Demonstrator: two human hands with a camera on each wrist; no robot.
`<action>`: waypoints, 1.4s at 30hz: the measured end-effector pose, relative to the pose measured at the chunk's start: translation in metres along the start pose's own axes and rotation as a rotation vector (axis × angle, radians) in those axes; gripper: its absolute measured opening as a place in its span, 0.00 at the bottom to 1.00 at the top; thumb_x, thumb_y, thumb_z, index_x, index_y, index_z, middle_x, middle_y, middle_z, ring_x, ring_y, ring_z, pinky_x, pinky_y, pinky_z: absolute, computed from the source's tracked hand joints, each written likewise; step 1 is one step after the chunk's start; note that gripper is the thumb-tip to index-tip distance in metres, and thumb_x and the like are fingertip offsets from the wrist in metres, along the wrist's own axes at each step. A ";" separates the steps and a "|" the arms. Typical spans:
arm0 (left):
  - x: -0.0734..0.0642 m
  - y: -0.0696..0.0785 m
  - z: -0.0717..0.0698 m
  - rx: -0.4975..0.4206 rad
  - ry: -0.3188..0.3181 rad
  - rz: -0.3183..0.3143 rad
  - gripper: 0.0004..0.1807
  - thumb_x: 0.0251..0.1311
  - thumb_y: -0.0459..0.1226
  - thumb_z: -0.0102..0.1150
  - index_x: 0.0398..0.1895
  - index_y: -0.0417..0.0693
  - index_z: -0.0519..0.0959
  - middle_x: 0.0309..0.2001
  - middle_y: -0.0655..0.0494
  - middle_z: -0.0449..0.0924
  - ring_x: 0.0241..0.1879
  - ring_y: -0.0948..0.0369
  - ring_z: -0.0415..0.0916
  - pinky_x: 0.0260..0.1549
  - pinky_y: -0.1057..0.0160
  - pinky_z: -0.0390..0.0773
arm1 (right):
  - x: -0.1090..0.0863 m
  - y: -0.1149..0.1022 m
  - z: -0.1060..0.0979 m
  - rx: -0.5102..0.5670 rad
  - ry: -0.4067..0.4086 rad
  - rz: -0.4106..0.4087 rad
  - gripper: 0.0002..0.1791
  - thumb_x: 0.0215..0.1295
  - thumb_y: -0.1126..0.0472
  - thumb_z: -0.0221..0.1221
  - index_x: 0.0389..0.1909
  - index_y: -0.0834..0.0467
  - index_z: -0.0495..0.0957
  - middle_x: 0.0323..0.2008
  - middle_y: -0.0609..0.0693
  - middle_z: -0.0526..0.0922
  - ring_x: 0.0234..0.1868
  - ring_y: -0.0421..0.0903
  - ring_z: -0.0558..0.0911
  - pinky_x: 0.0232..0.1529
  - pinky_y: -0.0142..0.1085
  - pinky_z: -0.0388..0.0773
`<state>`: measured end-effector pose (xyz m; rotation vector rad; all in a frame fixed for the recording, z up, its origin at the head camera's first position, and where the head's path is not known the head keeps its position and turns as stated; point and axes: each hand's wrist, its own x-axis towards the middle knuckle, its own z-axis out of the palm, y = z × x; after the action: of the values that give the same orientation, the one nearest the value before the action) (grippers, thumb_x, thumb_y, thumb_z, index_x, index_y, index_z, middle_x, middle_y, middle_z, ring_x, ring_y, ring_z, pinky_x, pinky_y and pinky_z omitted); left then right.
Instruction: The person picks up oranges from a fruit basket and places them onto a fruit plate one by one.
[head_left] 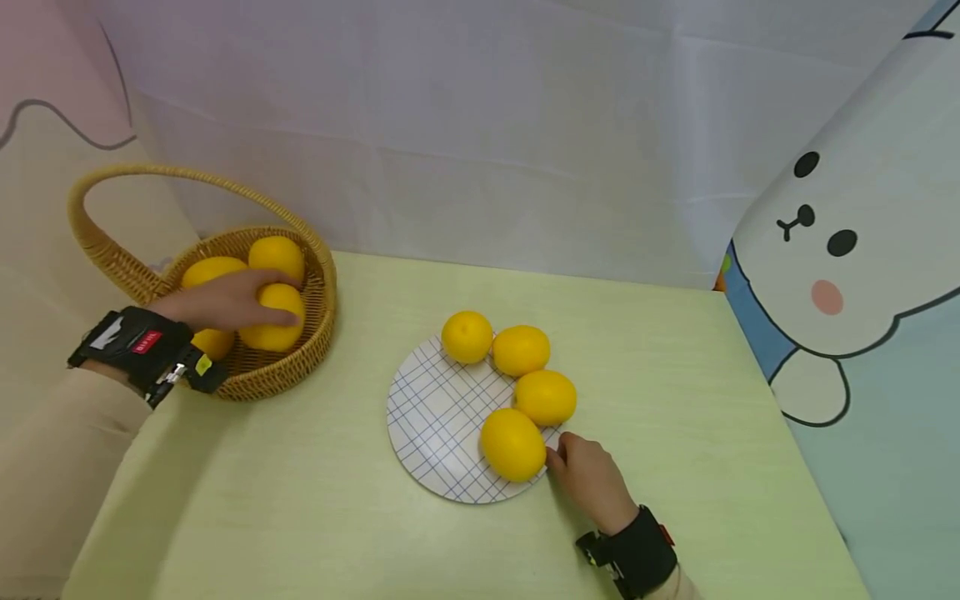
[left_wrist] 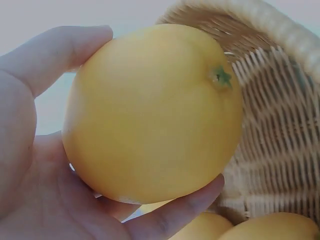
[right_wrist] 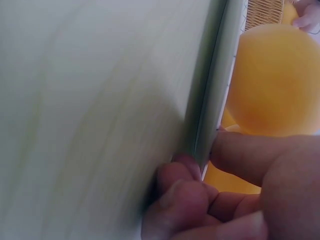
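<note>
yellow fruit [left_wrist: 155, 115] is gripped by left hand [head_left: 232, 298], inside basket [head_left: 303, 360] left of plate [head_left: 423, 408] | plate's near right edge is pinched by right hand [head_left: 590, 477] | fruit should be held softly, plate pinned flat

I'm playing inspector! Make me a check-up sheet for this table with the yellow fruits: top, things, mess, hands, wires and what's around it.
Surface: pale green table
Job's things: four yellow fruits on a round checked plate; more fruits in a wicker basket
Clutter: nothing seen
Left hand: grips one fruit at the basket
Right hand: pinches the plate's rim
Cables: nothing seen
Surroundings: pale cloth behind; cartoon backdrop at right
</note>
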<state>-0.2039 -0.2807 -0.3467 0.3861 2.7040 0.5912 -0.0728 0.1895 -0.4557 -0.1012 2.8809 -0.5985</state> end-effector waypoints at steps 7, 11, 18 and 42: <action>-0.011 0.017 -0.006 0.023 0.062 0.014 0.44 0.54 0.63 0.55 0.67 0.44 0.65 0.57 0.35 0.72 0.49 0.45 0.69 0.45 0.44 0.70 | 0.000 -0.001 0.000 -0.006 -0.002 0.001 0.15 0.65 0.57 0.56 0.21 0.56 0.67 0.15 0.47 0.63 0.17 0.43 0.64 0.19 0.33 0.58; -0.015 0.029 -0.005 0.021 0.118 0.059 0.43 0.53 0.62 0.57 0.67 0.48 0.67 0.56 0.40 0.74 0.45 0.49 0.70 0.41 0.50 0.71 | 0.001 0.000 0.000 -0.009 -0.005 0.007 0.15 0.65 0.57 0.57 0.21 0.57 0.67 0.15 0.47 0.63 0.17 0.43 0.65 0.20 0.33 0.58; -0.017 0.057 0.004 -0.047 0.180 0.197 0.39 0.51 0.56 0.64 0.65 0.51 0.69 0.60 0.48 0.69 0.46 0.51 0.68 0.40 0.52 0.73 | 0.001 0.001 0.001 -0.009 -0.004 0.008 0.15 0.65 0.57 0.57 0.21 0.57 0.67 0.15 0.47 0.64 0.17 0.43 0.65 0.19 0.33 0.58; 0.012 0.131 0.049 -0.190 0.111 0.523 0.35 0.47 0.49 0.70 0.61 0.54 0.73 0.57 0.53 0.68 0.51 0.55 0.68 0.48 0.54 0.76 | 0.002 -0.001 0.000 0.009 0.003 -0.001 0.15 0.65 0.57 0.57 0.20 0.57 0.67 0.15 0.46 0.62 0.16 0.43 0.64 0.19 0.33 0.57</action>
<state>-0.1715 -0.1449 -0.3339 1.0481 2.6127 1.0258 -0.0744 0.1888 -0.4554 -0.1004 2.8805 -0.6125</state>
